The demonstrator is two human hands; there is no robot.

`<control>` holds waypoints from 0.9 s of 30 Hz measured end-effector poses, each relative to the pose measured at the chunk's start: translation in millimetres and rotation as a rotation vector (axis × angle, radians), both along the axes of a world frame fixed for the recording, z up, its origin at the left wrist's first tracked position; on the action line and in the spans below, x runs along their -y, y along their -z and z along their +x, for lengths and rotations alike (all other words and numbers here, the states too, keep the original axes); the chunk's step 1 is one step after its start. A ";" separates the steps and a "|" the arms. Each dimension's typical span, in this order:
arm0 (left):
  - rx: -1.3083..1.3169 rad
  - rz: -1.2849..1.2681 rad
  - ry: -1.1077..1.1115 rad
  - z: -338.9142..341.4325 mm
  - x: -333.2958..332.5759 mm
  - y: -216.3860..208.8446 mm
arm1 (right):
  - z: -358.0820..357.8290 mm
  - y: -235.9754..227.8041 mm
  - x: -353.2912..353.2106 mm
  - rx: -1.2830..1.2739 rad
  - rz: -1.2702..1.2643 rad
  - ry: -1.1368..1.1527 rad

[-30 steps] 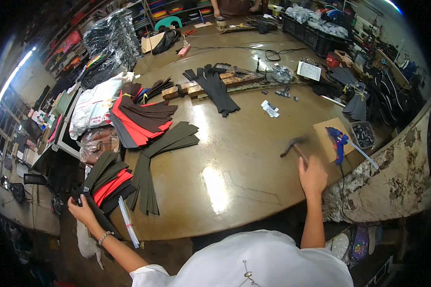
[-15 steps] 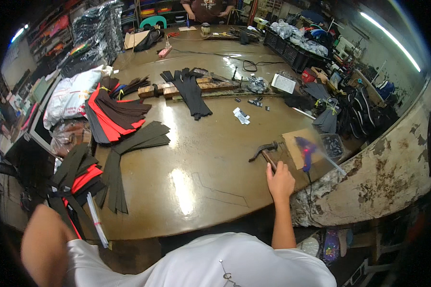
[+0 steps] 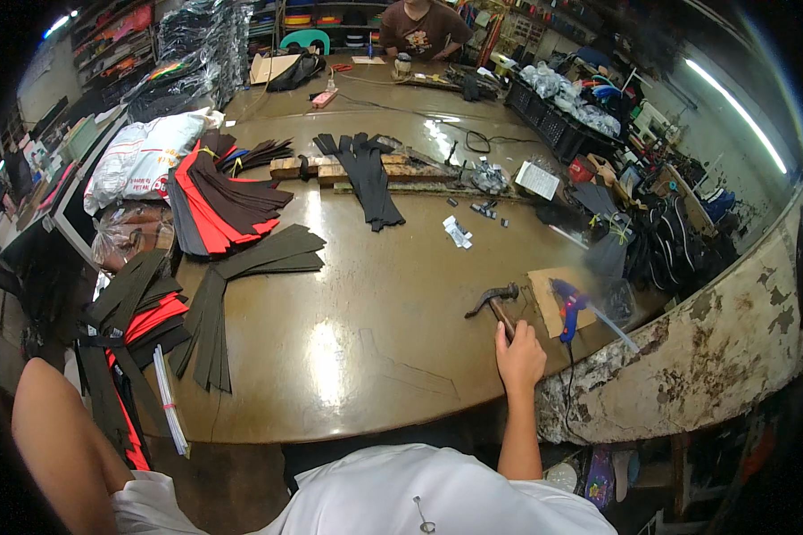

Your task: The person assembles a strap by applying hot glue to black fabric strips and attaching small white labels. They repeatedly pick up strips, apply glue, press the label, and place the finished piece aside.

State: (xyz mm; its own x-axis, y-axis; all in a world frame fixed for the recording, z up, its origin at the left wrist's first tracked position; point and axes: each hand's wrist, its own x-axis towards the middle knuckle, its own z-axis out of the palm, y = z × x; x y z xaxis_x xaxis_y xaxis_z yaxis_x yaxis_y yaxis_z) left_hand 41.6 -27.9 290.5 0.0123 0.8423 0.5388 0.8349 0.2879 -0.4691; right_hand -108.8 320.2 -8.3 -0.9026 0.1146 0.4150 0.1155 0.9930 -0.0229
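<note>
Right hand: the right hand (image 3: 519,355) rests on the near edge of the desk (image 3: 375,339), its fingers clamped on the handle of a hammer (image 3: 495,303).
Hammer: its head lies on the brown desk top, just left of a cardboard sheet (image 3: 551,299); the handle runs back into the fist.
Left hand: out of view; only the bare left arm (image 3: 58,446) shows at the lower left, so I cannot tell how its fingers stand.
Beside the hammer: a blue glue gun (image 3: 569,308) lies on the cardboard sheet, near the right hand.
Left side of desk: stacks of dark and red cut strips (image 3: 223,201) fan out, well apart from the hammer.
Far end: another person (image 3: 424,27) stands behind the desk.
</note>
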 end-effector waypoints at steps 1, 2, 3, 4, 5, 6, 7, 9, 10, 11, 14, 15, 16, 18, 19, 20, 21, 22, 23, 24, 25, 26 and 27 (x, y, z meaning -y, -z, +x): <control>0.004 0.005 0.003 -0.2 1.1 0.9 | 0.1 0.0 0.1 -0.011 0.001 -0.005; 0.012 0.003 0.006 0.0 1.5 1.8 | 0.3 0.1 0.3 -0.021 0.002 -0.009; 0.010 0.007 0.013 0.5 2.3 2.1 | 0.2 0.1 0.3 -0.017 0.017 0.004; 0.018 0.005 0.015 0.7 2.7 2.9 | 0.4 0.3 0.3 0.006 0.013 0.012; 0.018 0.008 0.017 1.0 3.5 3.0 | 0.4 0.1 0.1 -0.008 -0.007 -0.006; 0.029 0.009 0.017 1.2 3.7 4.0 | 0.6 0.1 0.1 -0.016 -0.013 -0.007; 0.027 0.007 0.022 2.1 3.8 3.9 | 0.5 -0.1 -0.1 -0.010 -0.008 -0.002; 0.028 0.020 0.026 1.7 4.1 6.2 | 0.3 -0.2 -0.3 -0.007 -0.010 -0.005; 0.030 0.028 0.029 1.3 5.5 6.4 | 0.4 -0.2 -0.3 -0.008 -0.007 -0.010; 0.033 0.030 0.033 1.6 5.8 6.8 | 0.3 -0.4 -0.1 0.005 0.000 -0.001; 0.037 0.036 0.037 0.7 8.1 9.0 | 0.7 -0.8 0.7 0.000 -0.003 0.004; 0.039 0.038 0.030 0.7 8.9 9.6 | 1.2 -0.9 1.1 0.002 -0.012 0.008; 0.039 0.037 0.031 1.2 9.4 9.4 | 1.8 -1.0 1.3 0.008 -0.019 0.010; 0.053 0.040 0.024 -0.6 9.9 11.0 | 2.4 -1.3 1.8 -0.009 -0.027 0.001; 0.049 0.039 0.027 -2.8 10.6 11.6 | 2.4 -1.5 2.1 0.011 -0.019 0.007; 0.050 0.038 0.021 -4.5 9.8 12.2 | 1.8 -1.9 2.2 0.024 -0.014 0.016; 0.052 0.036 0.028 -6.4 9.6 11.5 | 1.4 -2.3 2.5 0.042 0.005 0.043; 0.048 0.034 0.026 -8.3 9.8 11.5 | 0.9 -2.7 2.7 0.023 -0.010 0.034; 0.052 0.038 0.024 -9.6 9.9 11.9 | 0.9 -2.8 2.8 0.006 -0.010 0.029; 0.046 0.039 0.025 -9.3 9.6 11.2 | 1.1 -3.0 2.8 -0.008 -0.009 0.020; 0.048 0.045 0.022 -10.0 10.4 11.5 | 1.1 -3.0 2.9 -0.024 -0.008 0.013; 0.051 0.048 0.029 -9.2 10.4 11.5 | 1.6 -2.9 3.0 -0.031 -0.006 0.006; 0.059 0.055 0.030 -8.8 11.7 10.7 | 1.6 -3.0 3.3 -0.026 -0.006 -0.002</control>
